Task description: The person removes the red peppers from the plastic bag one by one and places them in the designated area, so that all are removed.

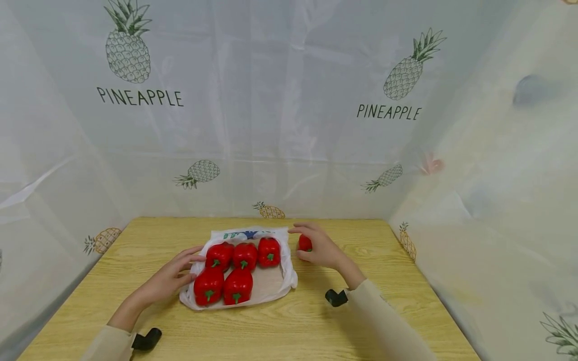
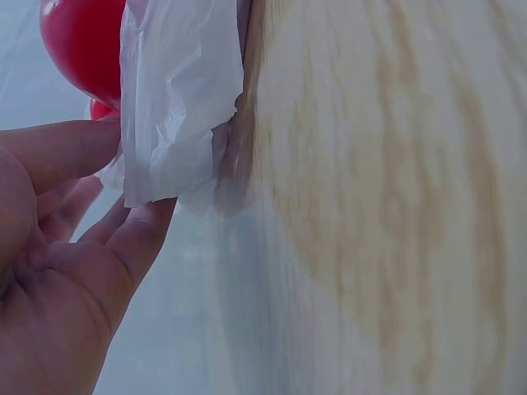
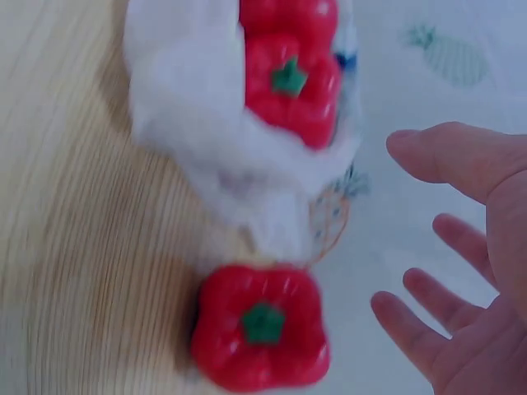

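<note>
A white plastic bag (image 1: 289,281) lies with its rim folded down and several red bell peppers (image 1: 238,287) inside, three in the back row and two in front. My left hand (image 1: 169,278) rests at its left edge, fingers spread. In the left wrist view, the thumb (image 2: 74,152) reaches the plastic beside a pepper, and other fingertips go behind it. To the right of the bag, a single red bell pepper (image 3: 262,327) with a green stem lies on the table. Over it hovers my right hand (image 1: 321,247), thumb and fingers apart; the right wrist view shows a gap between them and the pepper.
The wooden table (image 1: 271,331) ends at a pale curtain (image 1: 280,125) with pineapple prints, which hangs behind and along both sides. Black wrist-worn pieces stick out at the left sleeve (image 1: 108,343) and the right sleeve (image 1: 384,321).
</note>
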A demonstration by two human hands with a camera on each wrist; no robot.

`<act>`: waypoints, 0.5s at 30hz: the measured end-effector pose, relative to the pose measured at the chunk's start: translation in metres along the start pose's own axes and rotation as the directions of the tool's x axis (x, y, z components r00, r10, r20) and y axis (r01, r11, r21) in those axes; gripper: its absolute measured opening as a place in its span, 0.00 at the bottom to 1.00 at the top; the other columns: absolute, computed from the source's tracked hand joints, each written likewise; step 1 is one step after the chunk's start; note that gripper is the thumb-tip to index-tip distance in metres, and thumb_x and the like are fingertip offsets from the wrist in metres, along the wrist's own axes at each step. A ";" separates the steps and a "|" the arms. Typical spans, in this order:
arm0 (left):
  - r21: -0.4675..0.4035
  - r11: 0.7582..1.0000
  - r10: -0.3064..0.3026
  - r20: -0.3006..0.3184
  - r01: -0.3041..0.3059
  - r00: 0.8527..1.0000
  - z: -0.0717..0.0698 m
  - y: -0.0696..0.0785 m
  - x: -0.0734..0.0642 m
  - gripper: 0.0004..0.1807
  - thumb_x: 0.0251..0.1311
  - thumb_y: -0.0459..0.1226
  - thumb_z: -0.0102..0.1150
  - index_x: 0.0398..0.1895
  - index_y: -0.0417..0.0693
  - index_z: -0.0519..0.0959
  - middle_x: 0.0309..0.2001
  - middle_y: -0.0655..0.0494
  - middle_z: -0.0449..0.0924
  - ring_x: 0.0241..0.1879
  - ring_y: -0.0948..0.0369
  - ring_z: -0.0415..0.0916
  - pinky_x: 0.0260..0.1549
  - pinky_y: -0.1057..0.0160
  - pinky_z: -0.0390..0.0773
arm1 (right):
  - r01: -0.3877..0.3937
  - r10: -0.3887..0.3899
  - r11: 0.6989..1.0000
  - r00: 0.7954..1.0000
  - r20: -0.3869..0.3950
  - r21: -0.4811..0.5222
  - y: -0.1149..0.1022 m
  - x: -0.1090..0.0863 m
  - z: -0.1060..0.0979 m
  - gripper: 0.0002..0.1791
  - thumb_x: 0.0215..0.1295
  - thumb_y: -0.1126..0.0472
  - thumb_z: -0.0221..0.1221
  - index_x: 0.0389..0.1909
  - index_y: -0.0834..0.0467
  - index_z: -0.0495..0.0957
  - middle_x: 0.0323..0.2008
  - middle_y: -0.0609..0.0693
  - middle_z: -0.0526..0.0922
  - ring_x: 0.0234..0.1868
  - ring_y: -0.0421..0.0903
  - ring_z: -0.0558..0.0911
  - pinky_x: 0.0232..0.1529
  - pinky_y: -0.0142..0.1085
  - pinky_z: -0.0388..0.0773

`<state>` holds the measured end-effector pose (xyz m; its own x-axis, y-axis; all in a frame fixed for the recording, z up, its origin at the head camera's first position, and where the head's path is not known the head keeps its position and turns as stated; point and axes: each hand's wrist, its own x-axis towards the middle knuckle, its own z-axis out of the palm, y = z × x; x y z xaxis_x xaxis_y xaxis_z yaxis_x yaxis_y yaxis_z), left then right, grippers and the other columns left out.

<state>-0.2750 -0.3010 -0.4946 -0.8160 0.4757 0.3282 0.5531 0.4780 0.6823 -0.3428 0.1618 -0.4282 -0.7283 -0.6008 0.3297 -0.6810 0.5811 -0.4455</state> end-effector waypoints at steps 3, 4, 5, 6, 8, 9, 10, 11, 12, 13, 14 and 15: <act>0.000 1.000 0.003 -0.001 -0.003 1.000 0.000 0.001 0.000 0.23 0.71 0.25 0.62 0.68 0.44 0.78 0.78 0.35 0.60 0.66 0.40 0.71 0.57 0.69 0.79 | 0.050 -0.050 0.999 0.999 -0.017 0.017 -0.015 0.002 0.004 0.31 0.65 0.66 0.72 0.69 0.57 0.78 0.73 0.61 0.73 0.73 0.61 0.71 0.67 0.58 0.76; 0.001 1.000 0.005 -0.002 -0.005 1.000 0.000 0.001 0.000 0.23 0.71 0.25 0.62 0.68 0.43 0.78 0.77 0.34 0.60 0.66 0.39 0.72 0.57 0.69 0.79 | 0.061 -0.060 0.998 0.998 -0.020 0.024 -0.020 0.002 0.006 0.31 0.65 0.66 0.72 0.69 0.57 0.78 0.72 0.60 0.73 0.72 0.59 0.72 0.67 0.57 0.77; -0.001 1.000 0.005 0.001 -0.005 1.000 0.000 0.001 0.000 0.24 0.71 0.25 0.62 0.68 0.44 0.77 0.77 0.34 0.60 0.67 0.39 0.71 0.57 0.69 0.79 | 0.070 -0.070 0.997 0.997 -0.021 0.036 -0.025 0.003 0.008 0.31 0.65 0.66 0.73 0.69 0.57 0.77 0.71 0.59 0.74 0.71 0.58 0.73 0.66 0.55 0.78; 0.002 1.000 0.011 -0.001 -0.011 1.000 0.000 0.001 -0.001 0.24 0.71 0.25 0.62 0.68 0.44 0.77 0.77 0.34 0.60 0.67 0.39 0.71 0.57 0.68 0.79 | 0.077 -0.076 0.996 0.997 -0.021 0.052 -0.029 0.003 0.010 0.31 0.65 0.66 0.73 0.69 0.57 0.78 0.71 0.58 0.74 0.68 0.57 0.75 0.62 0.54 0.81; 0.006 1.000 0.017 -0.004 -0.017 1.000 0.000 0.002 -0.001 0.24 0.71 0.25 0.62 0.68 0.43 0.77 0.77 0.33 0.61 0.67 0.41 0.71 0.57 0.68 0.79 | 0.087 -0.086 0.992 0.996 -0.018 0.090 -0.038 0.004 0.014 0.31 0.65 0.66 0.74 0.69 0.56 0.77 0.69 0.56 0.75 0.65 0.57 0.77 0.59 0.53 0.83; 0.006 1.000 0.013 -0.003 -0.013 1.000 0.000 0.002 -0.001 0.24 0.71 0.25 0.62 0.68 0.44 0.77 0.77 0.34 0.61 0.68 0.43 0.71 0.58 0.68 0.79 | 0.089 -0.088 0.990 0.996 -0.013 0.108 -0.042 0.005 0.016 0.31 0.65 0.65 0.73 0.69 0.55 0.77 0.68 0.55 0.75 0.64 0.57 0.78 0.58 0.53 0.83; 0.009 1.000 0.013 -0.004 -0.013 1.000 0.000 0.002 -0.001 0.24 0.70 0.25 0.62 0.68 0.44 0.77 0.77 0.34 0.61 0.68 0.44 0.71 0.58 0.69 0.79 | 0.090 -0.090 0.989 0.996 -0.007 0.114 -0.046 0.005 0.019 0.31 0.66 0.65 0.73 0.69 0.55 0.77 0.68 0.54 0.75 0.64 0.57 0.78 0.56 0.51 0.84; 0.009 1.000 0.009 -0.005 -0.009 1.000 0.000 0.002 -0.001 0.24 0.70 0.25 0.62 0.68 0.44 0.77 0.77 0.34 0.61 0.68 0.44 0.71 0.58 0.69 0.79 | 0.092 -0.092 0.988 0.996 -0.003 0.126 -0.050 0.006 0.022 0.31 0.66 0.65 0.73 0.69 0.54 0.77 0.68 0.54 0.75 0.64 0.58 0.78 0.55 0.52 0.85; 0.007 1.000 0.006 -0.007 -0.006 1.000 0.000 0.002 -0.001 0.24 0.70 0.24 0.62 0.68 0.43 0.78 0.77 0.34 0.61 0.68 0.44 0.71 0.58 0.69 0.78 | 0.098 -0.099 0.987 0.995 -0.002 0.131 -0.053 0.006 0.025 0.32 0.65 0.65 0.74 0.69 0.54 0.77 0.67 0.54 0.75 0.63 0.58 0.79 0.54 0.51 0.86; 0.006 1.000 0.002 -0.005 -0.002 1.000 0.000 0.001 -0.001 0.24 0.70 0.24 0.62 0.68 0.44 0.78 0.77 0.34 0.61 0.68 0.43 0.71 0.57 0.70 0.78 | 0.097 -0.099 0.986 0.995 0.003 0.132 -0.056 0.007 0.028 0.32 0.65 0.64 0.74 0.70 0.54 0.77 0.68 0.53 0.75 0.66 0.57 0.78 0.56 0.50 0.85; 0.003 1.000 -0.003 -0.005 0.003 1.000 0.000 0.001 -0.001 0.24 0.70 0.24 0.62 0.67 0.44 0.78 0.78 0.35 0.61 0.68 0.42 0.72 0.57 0.70 0.78 | 0.102 -0.103 0.985 0.995 0.003 0.139 -0.060 0.007 0.031 0.32 0.65 0.64 0.74 0.69 0.54 0.77 0.68 0.53 0.76 0.67 0.57 0.78 0.57 0.51 0.85; -0.002 1.000 -0.008 -0.003 0.008 1.000 0.000 0.001 -0.001 0.24 0.70 0.24 0.62 0.68 0.44 0.78 0.78 0.35 0.60 0.67 0.40 0.72 0.57 0.70 0.78 | 0.102 -0.104 0.985 0.995 0.007 0.137 -0.063 0.008 0.034 0.31 0.65 0.64 0.74 0.69 0.54 0.78 0.68 0.53 0.76 0.68 0.55 0.77 0.57 0.50 0.85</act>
<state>-0.2731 -0.3010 -0.4941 -0.8212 0.4693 0.3246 0.5458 0.4802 0.6866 -0.3029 0.1017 -0.4261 -0.6529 -0.6620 0.3681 -0.7350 0.4364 -0.5190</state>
